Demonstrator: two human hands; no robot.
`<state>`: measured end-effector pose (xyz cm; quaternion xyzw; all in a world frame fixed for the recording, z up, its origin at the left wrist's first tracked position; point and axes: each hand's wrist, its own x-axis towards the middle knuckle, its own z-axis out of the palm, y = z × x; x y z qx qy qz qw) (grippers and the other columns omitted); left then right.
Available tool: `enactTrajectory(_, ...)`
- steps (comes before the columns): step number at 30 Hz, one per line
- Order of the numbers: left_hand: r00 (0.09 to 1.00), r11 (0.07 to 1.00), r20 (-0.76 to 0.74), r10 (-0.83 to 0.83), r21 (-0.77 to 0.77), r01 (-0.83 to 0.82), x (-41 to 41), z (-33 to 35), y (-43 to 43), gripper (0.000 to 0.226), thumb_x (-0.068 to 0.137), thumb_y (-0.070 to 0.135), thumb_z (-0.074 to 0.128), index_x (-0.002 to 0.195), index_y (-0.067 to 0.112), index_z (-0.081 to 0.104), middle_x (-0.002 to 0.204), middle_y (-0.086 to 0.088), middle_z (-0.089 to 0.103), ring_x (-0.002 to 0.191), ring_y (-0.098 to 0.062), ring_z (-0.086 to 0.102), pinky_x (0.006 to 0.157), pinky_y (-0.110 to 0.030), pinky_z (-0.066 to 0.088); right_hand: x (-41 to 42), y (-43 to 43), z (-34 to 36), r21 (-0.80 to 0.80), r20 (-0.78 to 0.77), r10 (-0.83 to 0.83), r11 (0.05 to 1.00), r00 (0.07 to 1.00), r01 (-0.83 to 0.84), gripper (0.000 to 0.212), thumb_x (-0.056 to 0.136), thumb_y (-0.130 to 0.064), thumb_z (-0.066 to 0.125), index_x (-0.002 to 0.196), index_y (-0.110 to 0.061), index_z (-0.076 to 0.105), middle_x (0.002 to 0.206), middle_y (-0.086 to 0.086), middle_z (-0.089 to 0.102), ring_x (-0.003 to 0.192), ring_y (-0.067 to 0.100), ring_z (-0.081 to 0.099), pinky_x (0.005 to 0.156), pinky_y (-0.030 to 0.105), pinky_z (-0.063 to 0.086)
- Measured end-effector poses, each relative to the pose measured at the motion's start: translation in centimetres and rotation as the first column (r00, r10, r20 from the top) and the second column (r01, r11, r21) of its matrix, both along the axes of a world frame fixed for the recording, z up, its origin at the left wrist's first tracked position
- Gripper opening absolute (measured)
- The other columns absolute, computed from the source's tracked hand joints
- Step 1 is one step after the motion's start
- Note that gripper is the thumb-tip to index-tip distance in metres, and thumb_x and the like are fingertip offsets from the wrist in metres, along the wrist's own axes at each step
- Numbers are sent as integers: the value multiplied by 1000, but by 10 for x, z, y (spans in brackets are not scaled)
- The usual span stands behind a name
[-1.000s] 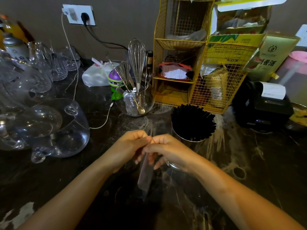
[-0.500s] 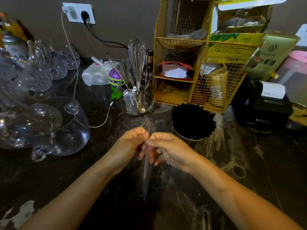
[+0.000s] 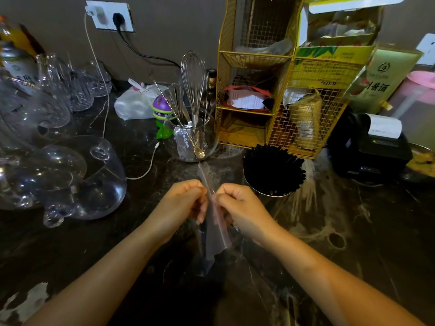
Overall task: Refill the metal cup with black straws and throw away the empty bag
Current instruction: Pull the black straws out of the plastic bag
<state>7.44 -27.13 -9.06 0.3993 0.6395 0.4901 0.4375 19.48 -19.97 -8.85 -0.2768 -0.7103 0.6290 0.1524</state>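
Both hands up over the middle of the dark marble countertop (image 3: 353,231), close together and pinching one clear, empty plastic bag (image 3: 215,234) between them. Left hand (image 3: 179,205) curled, fingertips closed on the bag's left side; right hand (image 3: 240,208) curled likewise, thumb and fingers closed on its right side. Bag squeezed narrow and held upright — a thin tip poking up above the knuckles, the wider crumpled end hanging below the palms, above the counter. Metal cup (image 3: 268,192) standing just right of the hands and a little nearer the back edge, packed full of black straws (image 3: 273,168) fanned out above its rim. Behind it, a yellow wire rack (image 3: 277,95) against the wall; left of that, a glass bowl (image 3: 190,142) holding a whisk (image 3: 193,76) and spoons. Clear glass jugs (image 3: 70,180) lying along the left edge.
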Motion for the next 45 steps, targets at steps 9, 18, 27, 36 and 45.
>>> enactTrajectory(9,991,992,-52,-120,-37,118,6,-6,-2,40,92,30,33,70,8,57,54,-5,54,46,-11,47,43,-15,38,-3,-4,-4,146,23,68,987,997,-70,20,86,-5,45,70,-15,53,64,9,62,60,20,65,52,23,52)
enactTrajectory(18,980,989,140,-139,77,129,7,-1,-3,37,82,32,39,57,6,47,42,1,50,37,-7,42,37,-13,32,-2,-6,3,-92,-13,51,994,999,-52,35,86,-4,40,52,-12,47,43,1,52,32,5,46,35,15,32)
enactTrajectory(27,996,992,45,-71,110,66,-2,11,-4,32,82,22,46,52,10,45,43,-2,42,42,-15,36,47,-20,35,-2,-3,3,-241,-113,-178,959,977,147,41,87,-7,41,47,-13,45,32,-5,47,30,6,41,32,14,27)
enactTrajectory(36,915,982,-371,158,156,-106,-55,37,-6,37,77,-10,55,45,7,46,26,-1,49,26,-5,41,34,-7,32,14,7,20,195,94,-226,959,970,204,37,81,-4,49,43,-6,49,40,3,49,27,6,44,31,9,30)
enactTrajectory(45,873,991,-487,37,130,31,-71,65,-3,40,72,-15,57,45,11,44,28,-2,50,28,-5,41,34,-9,32,20,6,33,249,266,-95,968,959,27,37,84,-11,50,46,-8,49,47,5,54,35,8,50,34,11,35)
